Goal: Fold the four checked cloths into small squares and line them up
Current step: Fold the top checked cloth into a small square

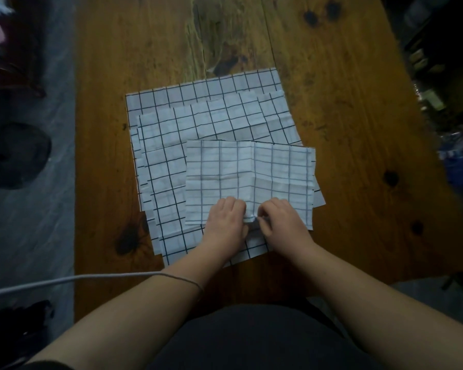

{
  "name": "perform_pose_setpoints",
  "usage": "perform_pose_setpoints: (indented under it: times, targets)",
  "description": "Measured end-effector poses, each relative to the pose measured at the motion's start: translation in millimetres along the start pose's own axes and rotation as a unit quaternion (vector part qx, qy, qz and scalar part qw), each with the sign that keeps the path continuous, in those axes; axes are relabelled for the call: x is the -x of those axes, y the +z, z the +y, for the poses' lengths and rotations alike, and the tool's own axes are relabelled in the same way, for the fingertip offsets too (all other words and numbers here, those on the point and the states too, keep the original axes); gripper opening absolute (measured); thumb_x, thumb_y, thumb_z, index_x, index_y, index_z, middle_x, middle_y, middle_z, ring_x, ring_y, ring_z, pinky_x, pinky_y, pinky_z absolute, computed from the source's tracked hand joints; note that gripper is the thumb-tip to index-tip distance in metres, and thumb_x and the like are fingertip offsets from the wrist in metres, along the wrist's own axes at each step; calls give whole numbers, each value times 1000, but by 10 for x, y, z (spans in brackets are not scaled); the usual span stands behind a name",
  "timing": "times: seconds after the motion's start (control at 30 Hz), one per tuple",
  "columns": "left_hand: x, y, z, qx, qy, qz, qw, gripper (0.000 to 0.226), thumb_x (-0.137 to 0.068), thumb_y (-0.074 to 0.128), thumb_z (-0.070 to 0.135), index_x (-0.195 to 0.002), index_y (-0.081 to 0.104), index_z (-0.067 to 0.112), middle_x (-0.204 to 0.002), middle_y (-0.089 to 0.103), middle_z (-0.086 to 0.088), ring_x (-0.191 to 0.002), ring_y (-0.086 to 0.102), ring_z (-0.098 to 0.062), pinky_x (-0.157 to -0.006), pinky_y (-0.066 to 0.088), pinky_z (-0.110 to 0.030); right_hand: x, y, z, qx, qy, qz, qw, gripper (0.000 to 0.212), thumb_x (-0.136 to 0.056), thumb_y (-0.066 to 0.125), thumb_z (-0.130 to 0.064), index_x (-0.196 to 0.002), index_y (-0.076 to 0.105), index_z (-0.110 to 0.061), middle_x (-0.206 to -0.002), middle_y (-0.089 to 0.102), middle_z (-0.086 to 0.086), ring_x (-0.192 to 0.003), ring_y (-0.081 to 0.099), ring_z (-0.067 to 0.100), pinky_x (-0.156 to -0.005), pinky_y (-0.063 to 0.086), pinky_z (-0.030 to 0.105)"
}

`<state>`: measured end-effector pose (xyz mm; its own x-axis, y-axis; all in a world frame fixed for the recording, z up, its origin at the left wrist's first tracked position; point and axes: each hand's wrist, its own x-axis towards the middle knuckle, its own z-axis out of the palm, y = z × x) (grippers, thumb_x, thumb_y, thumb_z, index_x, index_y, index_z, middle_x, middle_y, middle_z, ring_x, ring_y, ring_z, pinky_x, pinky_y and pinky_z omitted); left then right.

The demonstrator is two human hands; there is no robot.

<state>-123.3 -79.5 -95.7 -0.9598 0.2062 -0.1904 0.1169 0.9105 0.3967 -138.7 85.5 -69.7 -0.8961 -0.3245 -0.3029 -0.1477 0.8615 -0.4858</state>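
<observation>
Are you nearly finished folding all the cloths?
Not nearly. Done: no small square lies on the table yet. In hand: the left hand and right hand pinch the near edge of the top cloth at its middle crease; it looks smaller than the rest, perhaps part folded. Left: finishing it, folding the spread cloths under it, and lining them all up.

The top cloth (251,169) pinched in the fingers (233,206) is thin, matt fabric, sharply creased. The cloths (166,145) beneath and beyond the fingers are the same matt fabric. The worktop (345,129) is lightly glossy varnished wood with dark knots; far beyond the fingers, a worn patch (209,30) looks rough.
</observation>
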Motion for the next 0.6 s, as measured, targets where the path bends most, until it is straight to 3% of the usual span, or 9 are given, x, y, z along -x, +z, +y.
perform_pose_setpoints:
  times: [0.2, 0.33, 0.47, 0.6]
  targets:
    - [43, -279, -75, 113, -55, 57, 990, 28, -71, 64, 1, -91, 52, 16, -93, 48, 2, -89, 45, -22, -81, 43, -36, 131, -46, -222, -57, -2, 8, 998, 3, -96, 56, -28, -99, 56, -30, -95, 51, -15, -93, 45, 6, -84, 43, 22]
    - [156, -531, -242, 308, -115, 79, 941, 26, -85, 64, 6, -95, 55, 29, -104, 64, 10, -100, 61, -14, -89, 54, -43, 91, -237, -402, -74, -34, 70, 994, 15, -96, 59, -21, -111, 60, -24, -106, 51, -13, -105, 45, 7, -93, 42, 24]
    - [326, -977, -299, 405, -103, 72, 905, 22, -90, 64, 3, -93, 59, 24, -100, 71, 12, -99, 65, 0, -89, 55, -33, 10, -553, -703, -50, -101, 99, 989, 33, -93, 63, -22, -126, 58, -26, -131, 53, -9, -129, 41, 9, -110, 34, 28]
    - [479, -1356, -380, 461, -81, 54, 882, 18, -91, 63, -2, -93, 62, 16, -90, 70, 4, -86, 67, -11, -77, 58, -35, -64, -736, -966, 16, -186, 56, 981, 44, -95, 65, -26, -137, 55, -27, -143, 53, -12, -143, 34, 8, -120, 19, 28]
